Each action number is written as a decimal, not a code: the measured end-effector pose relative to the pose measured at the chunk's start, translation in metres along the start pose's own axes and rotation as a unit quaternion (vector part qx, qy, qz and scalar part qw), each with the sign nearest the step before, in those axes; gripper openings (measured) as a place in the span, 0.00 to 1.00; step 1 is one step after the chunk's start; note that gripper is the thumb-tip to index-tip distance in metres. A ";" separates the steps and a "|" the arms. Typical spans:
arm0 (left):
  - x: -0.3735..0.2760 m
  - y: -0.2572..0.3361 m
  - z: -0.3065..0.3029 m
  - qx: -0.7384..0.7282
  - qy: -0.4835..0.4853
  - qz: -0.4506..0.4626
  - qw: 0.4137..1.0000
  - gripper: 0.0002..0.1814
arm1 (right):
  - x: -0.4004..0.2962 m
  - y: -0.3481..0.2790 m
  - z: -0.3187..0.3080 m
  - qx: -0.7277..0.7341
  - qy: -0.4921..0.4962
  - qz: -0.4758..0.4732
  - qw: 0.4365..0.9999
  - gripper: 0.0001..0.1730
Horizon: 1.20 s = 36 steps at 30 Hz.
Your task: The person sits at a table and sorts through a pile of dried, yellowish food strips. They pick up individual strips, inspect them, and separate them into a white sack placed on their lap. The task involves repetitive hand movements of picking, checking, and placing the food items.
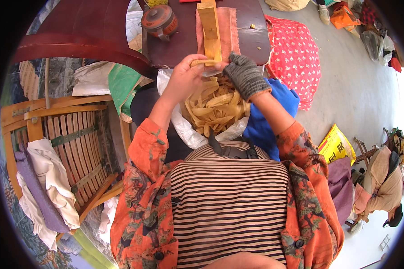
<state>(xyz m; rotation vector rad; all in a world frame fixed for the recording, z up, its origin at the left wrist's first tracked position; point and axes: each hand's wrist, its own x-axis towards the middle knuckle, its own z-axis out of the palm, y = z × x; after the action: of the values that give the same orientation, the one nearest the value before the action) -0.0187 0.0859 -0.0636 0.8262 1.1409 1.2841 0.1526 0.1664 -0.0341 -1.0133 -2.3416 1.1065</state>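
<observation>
My left hand [188, 74] is bare and pinches one end of a tan strip [205, 62]. My right hand [244, 75], in a grey knitted glove with bare fingertips, grips the strip's other end. The strip is stretched level between them, just in front of a wooden block tool [212, 43] with an upright post. Below my hands, a white woven sack [190, 132] lies open in my lap, filled with many similar dried, leaf-like tan strips [219, 104]. My fingers hide both ends of the held strip.
The wooden tool rests on a pink towel [228, 30] over a dark red wooden surface [252, 43]. A lidded brown pot [160, 22] stands to its left. A red flowered cloth bundle [294, 60] lies right, a slatted wooden chair [77, 144] left. Blue cloth [266, 124] lies beside the sack.
</observation>
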 end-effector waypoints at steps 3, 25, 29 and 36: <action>0.003 0.011 0.000 -0.084 0.003 -0.035 0.996 0.10 | 0.012 0.018 -0.006 0.031 0.042 0.051 0.997 0.18; 0.017 0.003 -0.003 0.477 0.125 0.065 0.867 0.12 | 0.031 0.064 0.015 -0.070 0.073 0.088 0.991 0.19; -0.026 -0.011 0.013 0.522 0.139 0.162 0.826 0.13 | 0.001 0.030 0.014 -0.090 0.141 -0.005 0.986 0.17; -0.080 -0.019 0.064 -0.293 0.022 -0.202 0.934 0.22 | -0.050 -0.026 0.038 -0.041 0.142 -0.268 0.952 0.13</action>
<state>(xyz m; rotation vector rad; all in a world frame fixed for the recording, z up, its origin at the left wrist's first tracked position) 0.0537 0.0131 -0.0498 0.1098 0.8302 1.1975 0.1532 0.0986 -0.0387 -0.4664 -2.2354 0.6134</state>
